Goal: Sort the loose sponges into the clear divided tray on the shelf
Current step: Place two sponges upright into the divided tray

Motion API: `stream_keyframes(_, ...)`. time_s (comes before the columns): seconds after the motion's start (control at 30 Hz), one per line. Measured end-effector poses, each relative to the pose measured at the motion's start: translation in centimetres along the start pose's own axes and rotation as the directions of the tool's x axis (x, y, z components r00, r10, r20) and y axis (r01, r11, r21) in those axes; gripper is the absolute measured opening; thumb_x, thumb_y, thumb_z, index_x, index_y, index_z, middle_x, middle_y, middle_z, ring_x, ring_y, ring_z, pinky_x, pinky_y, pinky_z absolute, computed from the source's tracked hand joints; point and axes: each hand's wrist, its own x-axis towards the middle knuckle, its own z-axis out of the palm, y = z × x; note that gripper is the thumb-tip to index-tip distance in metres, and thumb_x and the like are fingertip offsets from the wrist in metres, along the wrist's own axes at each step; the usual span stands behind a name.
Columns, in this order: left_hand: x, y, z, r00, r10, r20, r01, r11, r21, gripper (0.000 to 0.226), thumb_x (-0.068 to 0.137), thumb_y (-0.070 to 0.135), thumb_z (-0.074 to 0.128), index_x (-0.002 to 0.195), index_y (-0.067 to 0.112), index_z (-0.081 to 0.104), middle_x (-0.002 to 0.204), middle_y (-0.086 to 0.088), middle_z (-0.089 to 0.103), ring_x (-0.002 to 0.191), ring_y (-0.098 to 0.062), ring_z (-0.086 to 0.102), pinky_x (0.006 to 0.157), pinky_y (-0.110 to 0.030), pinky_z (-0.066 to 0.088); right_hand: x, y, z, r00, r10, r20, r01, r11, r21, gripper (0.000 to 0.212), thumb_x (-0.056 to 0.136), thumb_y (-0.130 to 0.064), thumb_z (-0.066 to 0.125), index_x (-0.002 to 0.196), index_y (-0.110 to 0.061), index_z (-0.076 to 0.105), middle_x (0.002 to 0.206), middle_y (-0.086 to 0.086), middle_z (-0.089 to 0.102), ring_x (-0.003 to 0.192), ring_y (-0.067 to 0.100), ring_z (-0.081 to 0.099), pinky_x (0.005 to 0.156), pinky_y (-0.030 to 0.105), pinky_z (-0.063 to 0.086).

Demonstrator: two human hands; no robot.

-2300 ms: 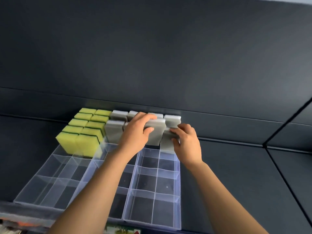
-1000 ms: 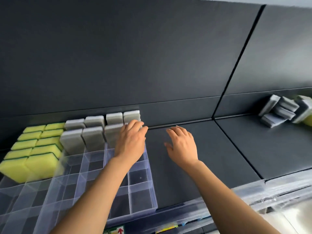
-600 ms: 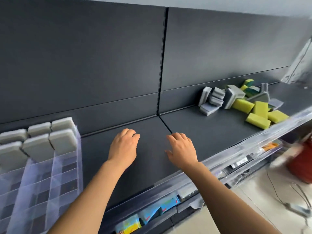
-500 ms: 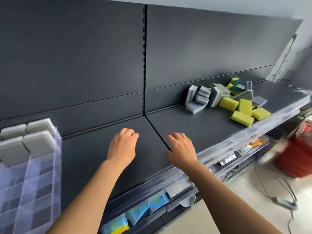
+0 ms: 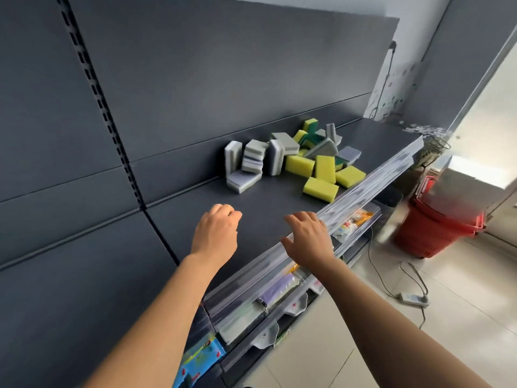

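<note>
A loose pile of sponges lies on the dark shelf (image 5: 260, 208) ahead to the right: grey sponges (image 5: 253, 161) on the left of the pile, yellow sponges (image 5: 321, 189) toward the shelf's front edge, a few yellow-and-green ones (image 5: 309, 128) at the back. My left hand (image 5: 216, 233) hovers over the shelf short of the pile, fingers loosely curled, holding nothing. My right hand (image 5: 307, 238) is beside it over the shelf's front edge, fingers spread and empty. The clear divided tray is out of view to the left.
A clear plastic price rail (image 5: 349, 197) runs along the shelf front, with packaged goods (image 5: 279, 287) on the shelf below. Stacked red baskets (image 5: 442, 222) stand on the tiled floor to the right, near a cable and power strip (image 5: 414, 298).
My view has swung right, away from the tray with its filed yellow and grey sponges, which has left the frame. Both hands let go and now hover empty nearer the loose pile.
</note>
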Motion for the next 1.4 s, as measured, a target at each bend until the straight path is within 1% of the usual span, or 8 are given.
stream_keyframes(0.3, 12.3, 4.2, 6.4, 0.989, 0.151, -0.006, -0.151, 0.988, -0.037, 0.024, 0.068, 0.000, 0.073, 0.091, 0.007, 0.067, 0.092, -0.007, 0.065, 0.088, -0.029, 0.059, 0.072, -0.037, 0.049, 7.7, 8.1, 0.1, 0.993, 0.115, 0.002, -0.114, 0.993, -0.033, 0.051, 0.088, -0.040, 0.057, 0.133, -0.020, 0.045, 0.135, 0.002, 0.047, 0.127, 0.024, 0.037, 0.103, 0.035, 0.032)
stream_keyframes(0.63, 25.0, 7.5, 11.8, 0.958, 0.268, 0.100, -0.265, 0.964, -0.036, 0.035, 0.087, 0.006, 0.054, 0.122, 0.012, 0.053, 0.137, -0.007, 0.046, 0.128, -0.023, 0.038, 0.103, -0.034, 0.034, 15.6, 13.6, 1.8, 0.971, 0.201, 0.130, -0.198, 0.980, -0.033, 0.054, 0.089, -0.051, 0.051, 0.136, -0.024, 0.042, 0.136, 0.003, 0.046, 0.126, 0.026, 0.040, 0.102, 0.038, 0.034)
stream_keyframes(0.77, 28.1, 8.4, 13.5, 0.935, 0.305, 0.182, -0.302, 0.952, -0.046, 0.054, 0.091, 0.000, 0.044, 0.142, 0.014, 0.032, 0.153, -0.006, 0.025, 0.139, -0.021, 0.022, 0.111, -0.032, 0.023, 17.2, 14.9, 2.1, 0.963, 0.208, 0.170, -0.210, 0.978, -0.004, 0.055, 0.082, -0.057, 0.059, 0.126, -0.026, 0.048, 0.125, 0.001, 0.052, 0.117, 0.025, 0.045, 0.095, 0.038, 0.037)
stream_keyframes(0.93, 29.4, 8.9, 14.8, 0.933, 0.270, 0.237, -0.282, 0.959, 0.019, 0.056, 0.089, 0.000, 0.040, 0.142, 0.016, 0.031, 0.144, -0.008, 0.036, 0.131, -0.026, 0.031, 0.104, -0.035, 0.032, 18.6, 16.4, 2.1, 0.931, 0.233, 0.280, -0.264, 0.961, 0.079, 0.071, 0.072, -0.057, 0.069, 0.127, -0.020, 0.044, 0.123, 0.004, 0.054, 0.115, 0.025, 0.047, 0.093, 0.034, 0.038)
stream_keyframes(1.03, 28.9, 8.9, 15.0, 0.951, 0.270, 0.151, -0.283, 0.956, 0.075, 0.040, 0.086, 0.000, 0.040, 0.120, 0.014, 0.055, 0.117, -0.009, 0.052, 0.110, -0.029, 0.044, 0.084, -0.037, 0.039, 19.1, 17.0, 2.2, 0.918, 0.209, 0.336, -0.264, 0.956, 0.127, 0.078, 0.069, -0.059, 0.071, 0.130, -0.018, 0.044, 0.123, 0.005, 0.054, 0.115, 0.024, 0.047, 0.090, 0.032, 0.038)
stream_keyframes(1.17, 28.0, 8.5, 14.8, 0.972, 0.231, 0.049, -0.235, 0.966, 0.104, 0.026, 0.075, 0.002, 0.054, 0.096, 0.015, 0.063, 0.098, -0.006, 0.058, 0.095, -0.027, 0.051, 0.074, -0.036, 0.040, 19.3, 17.4, 2.2, 0.914, 0.188, 0.360, -0.277, 0.936, 0.215, 0.076, 0.068, -0.056, 0.074, 0.127, -0.019, 0.045, 0.119, 0.004, 0.051, 0.108, 0.022, 0.049, 0.080, 0.028, 0.037)
stream_keyframes(1.27, 26.8, 8.5, 14.4, 0.984, 0.179, 0.019, -0.179, 0.983, 0.027, 0.028, 0.076, 0.003, 0.059, 0.102, 0.014, 0.062, 0.102, -0.006, 0.062, 0.097, -0.027, 0.054, 0.079, -0.037, 0.044, 19.0, 17.7, 2.0, 0.920, 0.171, 0.352, -0.296, 0.891, 0.343, 0.064, 0.071, -0.049, 0.076, 0.120, -0.019, 0.046, 0.117, 0.002, 0.056, 0.101, 0.018, 0.051, 0.077, 0.028, 0.040)
stream_keyframes(1.4, 24.1, 8.7, 12.7, 0.999, 0.033, 0.005, -0.032, 0.989, -0.142, 0.038, 0.087, 0.017, 0.059, 0.124, 0.015, 0.051, 0.114, -0.006, 0.058, 0.105, -0.025, 0.053, 0.083, -0.038, 0.046, 18.3, 17.6, 1.7, 0.949, 0.108, 0.297, -0.245, 0.845, 0.475, 0.060, 0.080, -0.039, 0.070, 0.134, -0.032, 0.042, 0.126, 0.001, 0.057, 0.113, 0.020, 0.053, 0.087, 0.031, 0.045)
